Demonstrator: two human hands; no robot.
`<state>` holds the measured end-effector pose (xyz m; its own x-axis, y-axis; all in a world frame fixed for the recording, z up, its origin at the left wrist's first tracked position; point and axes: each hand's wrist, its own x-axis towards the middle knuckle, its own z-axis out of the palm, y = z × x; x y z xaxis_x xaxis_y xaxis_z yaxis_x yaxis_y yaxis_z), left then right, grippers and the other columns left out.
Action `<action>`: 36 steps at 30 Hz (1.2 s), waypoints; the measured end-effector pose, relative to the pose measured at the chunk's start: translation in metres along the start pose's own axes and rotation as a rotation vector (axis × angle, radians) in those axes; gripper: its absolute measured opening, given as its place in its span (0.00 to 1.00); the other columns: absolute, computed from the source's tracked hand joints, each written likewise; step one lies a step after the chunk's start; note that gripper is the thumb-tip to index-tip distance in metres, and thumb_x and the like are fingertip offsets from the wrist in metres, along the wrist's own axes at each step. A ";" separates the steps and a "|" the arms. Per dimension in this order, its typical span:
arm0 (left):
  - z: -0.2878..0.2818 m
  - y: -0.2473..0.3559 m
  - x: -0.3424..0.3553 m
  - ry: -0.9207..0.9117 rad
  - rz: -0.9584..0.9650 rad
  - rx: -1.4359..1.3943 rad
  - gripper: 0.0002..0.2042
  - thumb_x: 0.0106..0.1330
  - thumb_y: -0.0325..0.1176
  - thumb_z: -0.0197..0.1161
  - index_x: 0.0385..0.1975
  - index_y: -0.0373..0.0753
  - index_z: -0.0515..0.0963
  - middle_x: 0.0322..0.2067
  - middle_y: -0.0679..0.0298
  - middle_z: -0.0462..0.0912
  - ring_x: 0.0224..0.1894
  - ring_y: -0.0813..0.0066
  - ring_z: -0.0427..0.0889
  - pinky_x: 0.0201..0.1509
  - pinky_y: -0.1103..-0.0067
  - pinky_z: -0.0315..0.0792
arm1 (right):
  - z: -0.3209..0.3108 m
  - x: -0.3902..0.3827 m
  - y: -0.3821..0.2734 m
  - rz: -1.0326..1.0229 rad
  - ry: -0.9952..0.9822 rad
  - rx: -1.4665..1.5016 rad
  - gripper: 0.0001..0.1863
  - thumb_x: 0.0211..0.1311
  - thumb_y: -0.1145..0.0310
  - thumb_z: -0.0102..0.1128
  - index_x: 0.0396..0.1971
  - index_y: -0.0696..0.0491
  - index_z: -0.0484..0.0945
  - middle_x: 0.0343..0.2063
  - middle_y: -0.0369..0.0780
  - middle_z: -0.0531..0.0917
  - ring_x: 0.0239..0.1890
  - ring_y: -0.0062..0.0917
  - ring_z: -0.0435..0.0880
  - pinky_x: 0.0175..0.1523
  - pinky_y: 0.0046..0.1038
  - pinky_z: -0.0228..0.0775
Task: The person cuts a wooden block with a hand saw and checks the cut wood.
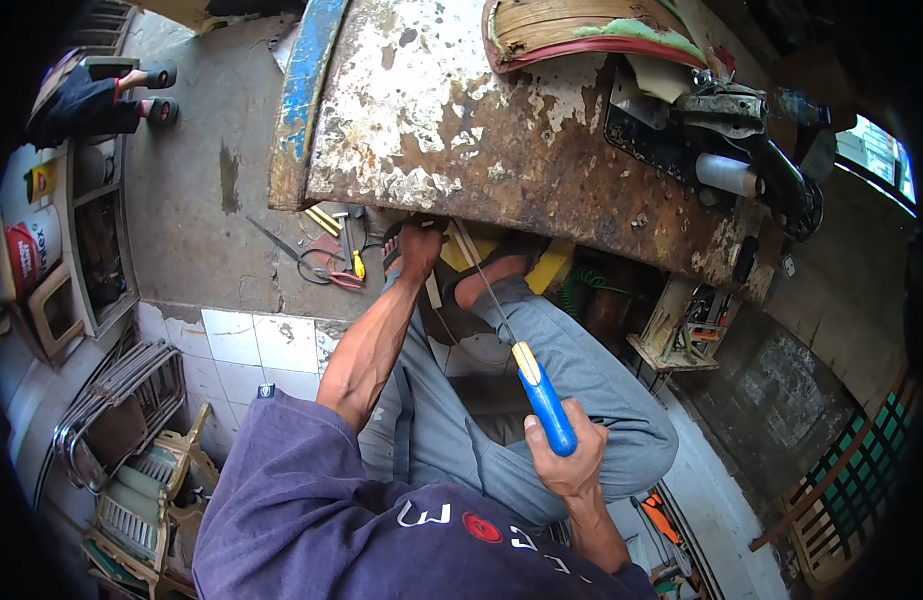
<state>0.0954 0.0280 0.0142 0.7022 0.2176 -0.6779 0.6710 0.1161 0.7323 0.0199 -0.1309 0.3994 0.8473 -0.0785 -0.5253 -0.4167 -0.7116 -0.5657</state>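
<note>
In my right hand (570,452) is the blue and cream handle (548,400) of a long, thin-shafted tool; its kind I cannot make out. Its narrow shaft (487,283) slants up and left toward the workbench edge, over my lap. My left hand (420,248) reaches down beside my sandaled foot, right at the front edge of the bench. Shadow and the bench edge hide its fingers, so what it holds, if anything, does not show. Just right of it, pale narrow strips (466,243) stand near the bench edge.
The worn, paint-flaked bench (402,120) carries a sewing machine (752,120) and a white thread spool (727,174). Red-handled pliers (346,280), a hammer (349,228) and a yellow screwdriver (359,264) lie on the floor to the left. Folded chairs (122,400) stand farther left. Another person's feet (162,95) show at upper left.
</note>
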 end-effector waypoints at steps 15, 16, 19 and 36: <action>-0.010 -0.023 0.020 0.002 0.107 0.269 0.16 0.63 0.41 0.66 0.42 0.35 0.85 0.41 0.45 0.87 0.49 0.47 0.85 0.52 0.63 0.78 | -0.001 -0.025 -0.010 0.089 -0.032 -0.010 0.08 0.56 0.72 0.66 0.26 0.57 0.75 0.14 0.38 0.75 0.15 0.21 0.74 0.24 0.27 0.67; -0.012 -0.021 0.022 0.005 0.107 0.273 0.16 0.63 0.41 0.66 0.42 0.35 0.85 0.41 0.45 0.87 0.49 0.47 0.85 0.52 0.63 0.78 | 0.001 -0.019 -0.011 0.113 -0.023 -0.008 0.08 0.56 0.72 0.66 0.26 0.58 0.75 0.15 0.38 0.74 0.16 0.20 0.75 0.25 0.26 0.67; -0.013 -0.019 0.017 0.015 0.105 0.306 0.17 0.63 0.43 0.66 0.43 0.36 0.85 0.41 0.46 0.87 0.49 0.46 0.84 0.52 0.62 0.78 | 0.034 0.042 -0.013 0.157 -0.051 0.048 0.07 0.57 0.71 0.65 0.28 0.58 0.76 0.16 0.39 0.74 0.20 0.18 0.73 0.27 0.28 0.66; 0.021 -0.001 0.030 -0.214 0.352 0.826 0.18 0.64 0.39 0.58 0.53 0.43 0.81 0.53 0.54 0.83 0.58 0.53 0.79 0.67 0.62 0.67 | 0.090 0.141 0.009 0.057 0.006 -0.025 0.07 0.58 0.69 0.59 0.28 0.56 0.74 0.19 0.51 0.77 0.22 0.45 0.78 0.30 0.39 0.68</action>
<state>0.1207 0.0140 -0.0076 0.8717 -0.0839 -0.4828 0.3098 -0.6691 0.6756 0.1056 -0.0861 0.2632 0.8247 -0.1234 -0.5519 -0.4555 -0.7233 -0.5190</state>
